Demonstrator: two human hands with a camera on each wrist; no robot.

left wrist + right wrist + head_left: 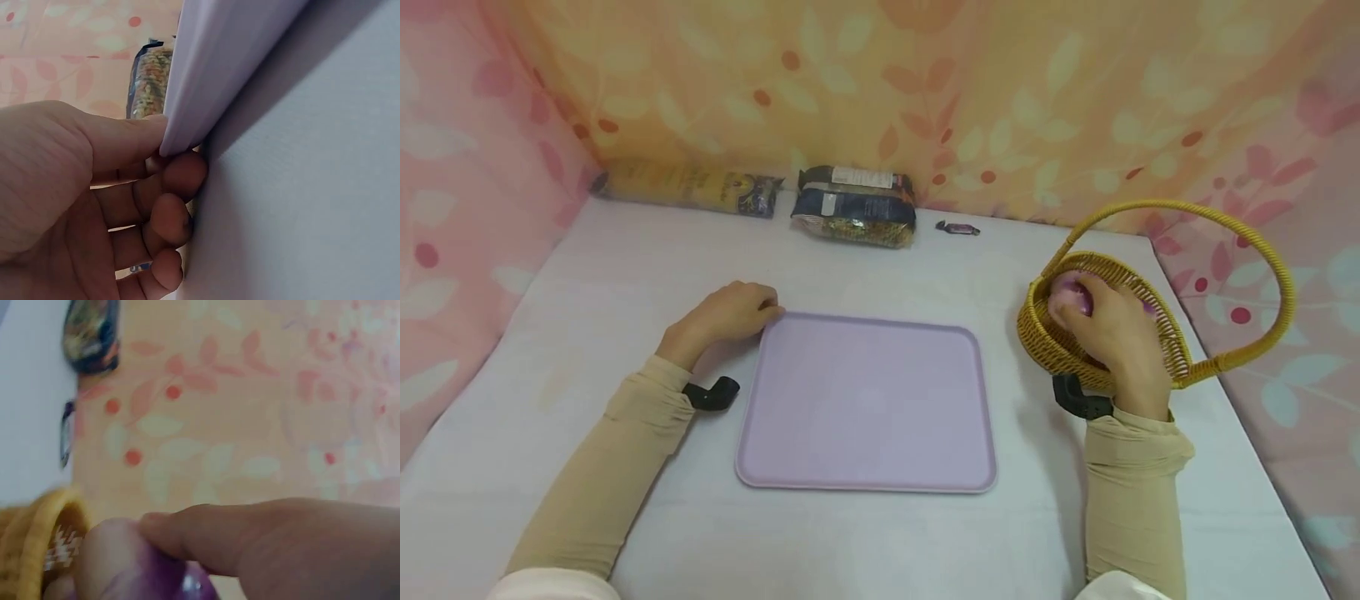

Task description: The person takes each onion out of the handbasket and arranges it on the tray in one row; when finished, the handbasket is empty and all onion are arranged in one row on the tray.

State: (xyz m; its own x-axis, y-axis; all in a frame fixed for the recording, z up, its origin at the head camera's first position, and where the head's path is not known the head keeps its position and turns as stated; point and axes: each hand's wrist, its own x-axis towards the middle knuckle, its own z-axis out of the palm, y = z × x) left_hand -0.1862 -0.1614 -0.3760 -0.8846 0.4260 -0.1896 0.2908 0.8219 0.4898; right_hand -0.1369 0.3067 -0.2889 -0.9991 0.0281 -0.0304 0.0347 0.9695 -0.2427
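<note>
1. Head view: the left hand (722, 318) was at the far left corner of the lilac tray (865, 400), pinching its rim between thumb and fingers.
2. The tray lay on the white tablecloth (662, 258), between the two forearms, with its flat middle facing up.
3. The right hand (1122, 329) reached into the yellow wicker basket (1047, 354) to the right of the tray and grasped a pink-and-purple object (1063, 293) — thumb and fingers bent over it; its exact kind could not be told.
4. The basket stood apart from the tray, its tall handle (1285, 283) arching out to the right.
5. In the left wrist view, the thumb pressed one face of the rim, fingers curled on the other side.
6. Along the back, left to right, lay a long yellow packet (685, 187), a dark-labelled bag (853, 210) and a small wrapped sweet (959, 228) — all near the leaf-patterned curtain (1000, 100).
</note>
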